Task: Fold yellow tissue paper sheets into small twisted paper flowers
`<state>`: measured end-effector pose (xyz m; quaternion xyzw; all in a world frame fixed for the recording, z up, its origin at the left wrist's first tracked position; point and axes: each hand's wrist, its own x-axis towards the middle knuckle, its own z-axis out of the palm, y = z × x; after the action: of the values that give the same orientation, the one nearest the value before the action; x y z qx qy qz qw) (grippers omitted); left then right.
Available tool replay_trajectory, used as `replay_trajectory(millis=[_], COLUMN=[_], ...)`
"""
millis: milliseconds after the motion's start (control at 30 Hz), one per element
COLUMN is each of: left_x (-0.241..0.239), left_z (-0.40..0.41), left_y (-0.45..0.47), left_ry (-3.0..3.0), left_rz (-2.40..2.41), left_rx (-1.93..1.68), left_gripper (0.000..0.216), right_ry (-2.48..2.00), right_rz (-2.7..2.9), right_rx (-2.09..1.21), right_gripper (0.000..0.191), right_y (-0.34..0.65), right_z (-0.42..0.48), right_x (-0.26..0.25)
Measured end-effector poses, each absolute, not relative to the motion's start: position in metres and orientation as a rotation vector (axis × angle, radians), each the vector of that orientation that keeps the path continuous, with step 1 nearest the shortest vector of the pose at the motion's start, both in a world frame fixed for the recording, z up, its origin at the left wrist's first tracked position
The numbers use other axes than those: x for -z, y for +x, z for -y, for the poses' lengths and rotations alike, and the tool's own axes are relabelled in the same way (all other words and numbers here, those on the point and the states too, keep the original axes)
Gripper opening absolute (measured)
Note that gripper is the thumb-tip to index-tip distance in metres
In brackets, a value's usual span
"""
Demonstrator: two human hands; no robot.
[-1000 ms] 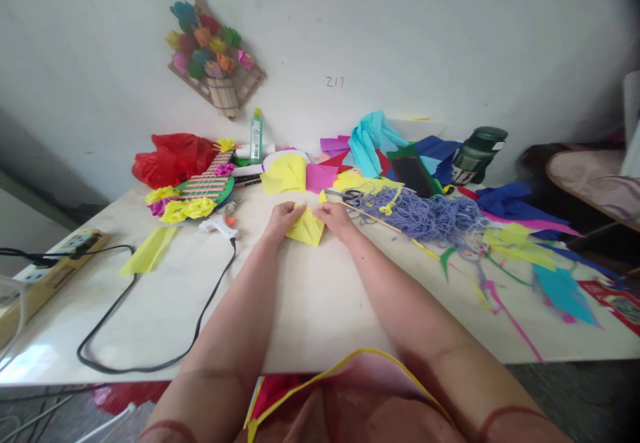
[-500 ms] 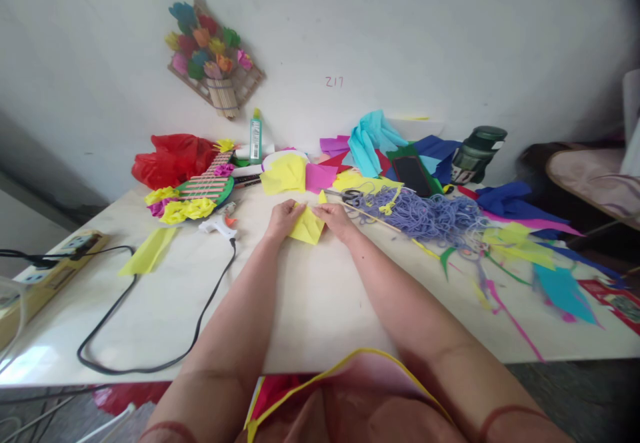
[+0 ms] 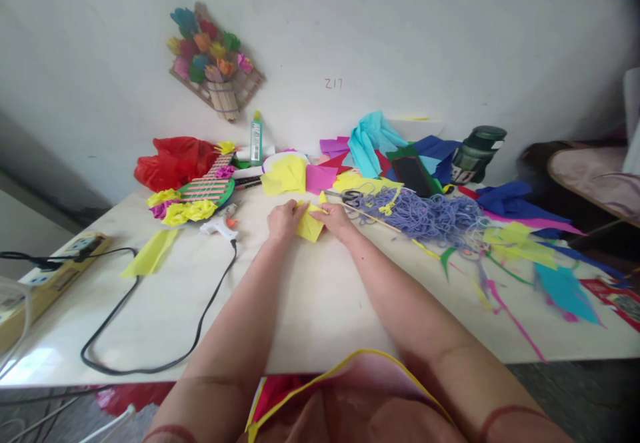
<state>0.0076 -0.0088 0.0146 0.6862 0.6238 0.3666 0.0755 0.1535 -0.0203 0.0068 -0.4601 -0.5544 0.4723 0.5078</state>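
Note:
Between my two hands is a small piece of yellow crepe paper (image 3: 310, 227), held just above the white table (image 3: 330, 296). My left hand (image 3: 285, 219) pinches its left edge. On the other side, my right hand (image 3: 334, 219) grips the right edge between thumb and fingers. Scissors (image 3: 350, 195) and a thin wooden stick (image 3: 373, 217) lie close to my right hand. Behind my hands rest a yellow paper piece (image 3: 284, 175) and a pink paper piece (image 3: 321, 178).
A white glue gun (image 3: 219, 228) with a black cord (image 3: 200, 323) lies left, near a power strip (image 3: 63, 276). A flower-trimmed stick craft (image 3: 205, 191) stands behind it. Tangled purple string (image 3: 425, 213), a phone (image 3: 414, 175) and a dark green jar (image 3: 479, 154) are right.
The yellow paper between my hands has changed shape and looks narrower, its left part drawn in. My left hand has shifted slightly. The view has tilted a little.

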Motion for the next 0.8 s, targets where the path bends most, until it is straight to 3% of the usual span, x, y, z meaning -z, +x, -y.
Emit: replay_trajectory(millis=[167, 367, 567, 800], left_x=[-0.018, -0.013, -0.008, -0.003], left_z=[0.013, 0.007, 0.002, 0.001], left_y=[0.009, 0.005, 0.001, 0.0], left_ry=[2.125, 2.141, 1.53, 1.13], left_rz=[-2.026, -1.881, -1.35, -0.887], left_rx=[-0.9, -0.981, -1.275, -1.239], left_gripper=[0.046, 0.043, 0.038, 0.038], right_ry=[-1.11, -1.099, -1.067, -1.037], right_rz=[1.349, 1.366, 1.286, 1.195], right_rx=[-1.212, -1.291, -1.2, -1.17], right_gripper=[0.03, 0.03, 0.03, 0.036], right_y=[0.153, 0.153, 0.155, 0.155], right_z=[0.024, 0.024, 0.016, 0.015], right_x=[-0.01, -0.006, -0.002, -0.004])
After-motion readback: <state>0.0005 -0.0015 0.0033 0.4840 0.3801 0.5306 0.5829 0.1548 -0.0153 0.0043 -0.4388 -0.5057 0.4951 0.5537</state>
